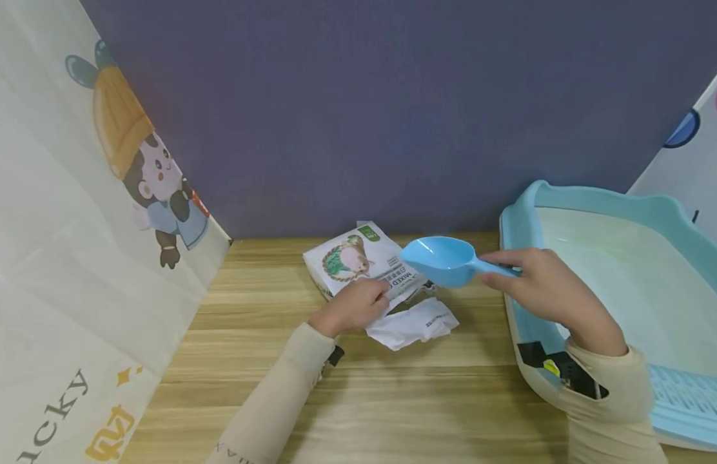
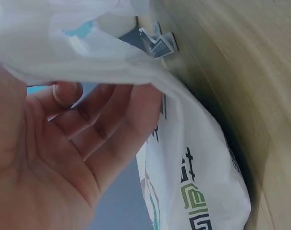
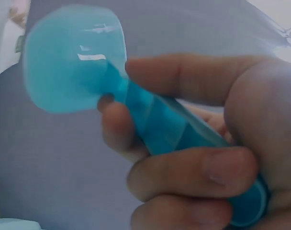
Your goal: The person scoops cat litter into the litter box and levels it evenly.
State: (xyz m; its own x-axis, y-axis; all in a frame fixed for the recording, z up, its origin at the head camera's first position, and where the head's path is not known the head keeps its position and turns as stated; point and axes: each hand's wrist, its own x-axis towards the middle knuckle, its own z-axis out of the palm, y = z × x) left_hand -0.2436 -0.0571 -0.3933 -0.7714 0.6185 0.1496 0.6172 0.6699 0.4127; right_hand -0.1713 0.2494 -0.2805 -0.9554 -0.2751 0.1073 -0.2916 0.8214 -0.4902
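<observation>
A white cat litter bag (image 1: 382,258), printed with an animal in a basket and the word MIXED, lies on the wooden table. Its torn-open end (image 1: 413,322) faces the front right. My left hand (image 1: 355,306) grips the bag near that opening; in the left wrist view its curled fingers (image 2: 109,124) hold the edge of the plastic. My right hand (image 1: 547,290) holds a light blue scoop (image 1: 440,258) by the handle, thumb and fingers wrapped round it. The scoop's bowl hangs just right of the bag, overlapping its corner in the head view, and looks empty.
A large blue-and-white litter box (image 1: 614,277) stands on the right, under my right forearm. A small grey-and-white clip (image 2: 160,44) lies on the table near the bag. A dark panel (image 1: 382,116) rises behind, and a printed sheet (image 1: 62,212) lines the left side.
</observation>
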